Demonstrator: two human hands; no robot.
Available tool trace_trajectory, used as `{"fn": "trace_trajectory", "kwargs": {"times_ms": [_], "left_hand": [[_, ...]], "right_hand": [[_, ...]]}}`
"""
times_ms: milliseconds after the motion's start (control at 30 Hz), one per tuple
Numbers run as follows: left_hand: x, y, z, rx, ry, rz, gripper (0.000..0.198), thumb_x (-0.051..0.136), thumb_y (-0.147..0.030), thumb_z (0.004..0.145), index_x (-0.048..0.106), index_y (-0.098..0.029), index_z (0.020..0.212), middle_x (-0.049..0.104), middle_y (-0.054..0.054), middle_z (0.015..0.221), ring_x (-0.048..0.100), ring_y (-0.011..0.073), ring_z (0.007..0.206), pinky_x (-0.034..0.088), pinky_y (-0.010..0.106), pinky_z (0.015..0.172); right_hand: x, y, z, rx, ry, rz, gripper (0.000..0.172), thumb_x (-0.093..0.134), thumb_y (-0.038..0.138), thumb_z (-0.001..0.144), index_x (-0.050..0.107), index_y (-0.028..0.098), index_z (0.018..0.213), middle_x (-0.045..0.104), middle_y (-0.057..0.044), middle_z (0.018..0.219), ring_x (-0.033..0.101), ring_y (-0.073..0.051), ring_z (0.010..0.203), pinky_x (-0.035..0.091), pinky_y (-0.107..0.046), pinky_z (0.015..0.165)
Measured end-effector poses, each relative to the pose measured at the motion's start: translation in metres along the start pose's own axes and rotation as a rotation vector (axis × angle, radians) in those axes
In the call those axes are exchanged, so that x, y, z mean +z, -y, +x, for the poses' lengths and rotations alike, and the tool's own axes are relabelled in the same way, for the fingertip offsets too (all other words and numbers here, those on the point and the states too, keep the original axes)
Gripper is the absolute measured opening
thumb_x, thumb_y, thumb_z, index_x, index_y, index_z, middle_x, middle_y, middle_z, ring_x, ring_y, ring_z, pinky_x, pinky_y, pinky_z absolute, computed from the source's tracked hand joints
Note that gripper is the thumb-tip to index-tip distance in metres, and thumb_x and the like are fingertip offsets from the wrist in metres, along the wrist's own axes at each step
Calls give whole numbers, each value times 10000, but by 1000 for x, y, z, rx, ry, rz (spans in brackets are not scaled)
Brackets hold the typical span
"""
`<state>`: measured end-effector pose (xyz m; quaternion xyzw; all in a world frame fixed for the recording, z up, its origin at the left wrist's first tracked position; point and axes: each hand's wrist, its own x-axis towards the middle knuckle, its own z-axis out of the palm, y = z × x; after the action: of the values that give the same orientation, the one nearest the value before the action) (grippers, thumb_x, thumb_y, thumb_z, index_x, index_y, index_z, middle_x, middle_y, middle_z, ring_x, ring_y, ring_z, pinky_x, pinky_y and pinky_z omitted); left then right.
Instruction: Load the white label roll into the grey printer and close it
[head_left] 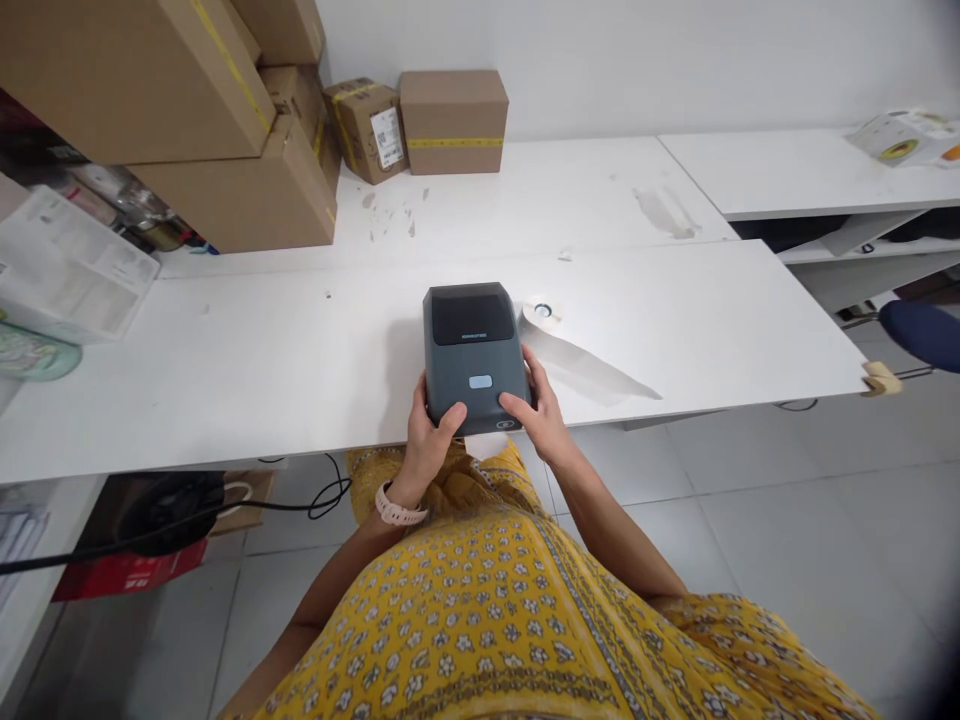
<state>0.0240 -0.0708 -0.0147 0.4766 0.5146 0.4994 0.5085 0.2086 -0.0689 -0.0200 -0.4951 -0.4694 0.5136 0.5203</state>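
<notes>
A dark grey label printer (474, 365) with a black window in its lid and a pale blue button sits at the table's front edge. My left hand (433, 425) grips its left side, thumb on the top near the front corner. On the opposite side my right hand (540, 405) holds it the same way, fingers round the side and thumb on top. A piece of white paper (486, 445) shows below the printer's front. Just right of the printer lies a roll of white labels (546, 316), its loose strip (600, 368) trailing to the right. The undersides of both hands are hidden.
Cardboard boxes (240, 190) are stacked at the back left, with two smaller cartons (454, 125) by the wall. A clear plastic container (75, 260) and a green-tinted bottle (37, 350) stand at far left. A black cable (300, 508) hangs below the white table (225, 380).
</notes>
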Motion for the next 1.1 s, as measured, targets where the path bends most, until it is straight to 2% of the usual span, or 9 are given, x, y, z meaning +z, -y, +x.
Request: {"fn": "trace_trajectory", "kwargs": {"times_ms": [167,267,367,433,567,733,933,1033,1100], "left_hand": [[-11,4,-21,12,-9,98,763,681,-531,854,386,-242,1496,476,143,1533,492,276,1386,447,427,1117],[-20,2,-52,-25,-209,192,556,654,-553,863,571,-226,1306,637,113,1286,621,236,1146,521,379,948],[-16,-3,-70,-247,124,79,410,628,-573,864,724,-176,897,706,58,821,628,166,739,508,296,688],[-5,-5,-68,-406,351,-81,456,623,-584,862,762,-149,881,736,79,811,612,140,658,473,268,609],[21,-3,-52,-521,340,-316,474,755,-561,757,771,-133,960,778,112,903,668,147,678,479,251,589],[30,3,-47,-433,244,-290,484,820,-551,697,768,-121,912,786,118,855,706,174,715,490,255,607],[8,3,-56,-428,406,-185,416,790,-532,753,785,-166,951,786,120,1024,708,196,826,536,289,679],[-17,2,-58,-416,462,-80,384,739,-528,807,787,-174,948,781,114,990,689,182,787,517,286,679],[-34,2,-55,-376,379,3,394,698,-545,833,783,-178,948,763,87,868,640,157,682,487,278,625]], "right_hand": [[7,-7,-3,-56,-95,-58,946,694,672,791,322,278,1566,362,-105,1650,374,-326,1506,308,-543,1251],[7,-10,-4,-40,-87,-73,930,647,705,811,316,280,1569,341,-102,1661,350,-315,1522,300,-535,1257],[5,-10,-5,-73,-79,-82,905,637,701,825,333,273,1562,347,-93,1658,335,-285,1532,278,-498,1274],[5,-9,-5,-81,-80,-83,887,637,688,835,339,272,1559,345,-87,1659,330,-274,1535,275,-483,1277],[6,-8,-4,-54,-88,-65,917,660,693,813,355,242,1551,360,-110,1648,339,-287,1528,282,-485,1273],[7,-4,-10,-148,-107,-150,820,613,632,886,344,239,1554,366,-133,1642,368,-295,1513,302,-533,1252],[0,27,-20,-627,-101,-758,280,566,484,968,689,406,1207,326,87,1665,134,-342,1592,125,-665,1257],[2,35,-16,-587,-2,-884,290,527,521,988,677,437,1221,365,103,1647,151,-342,1589,12,-682,1259],[5,36,-13,-539,22,-903,293,521,551,987,678,428,1201,399,96,1630,148,-334,1592,-55,-685,1255]]}}
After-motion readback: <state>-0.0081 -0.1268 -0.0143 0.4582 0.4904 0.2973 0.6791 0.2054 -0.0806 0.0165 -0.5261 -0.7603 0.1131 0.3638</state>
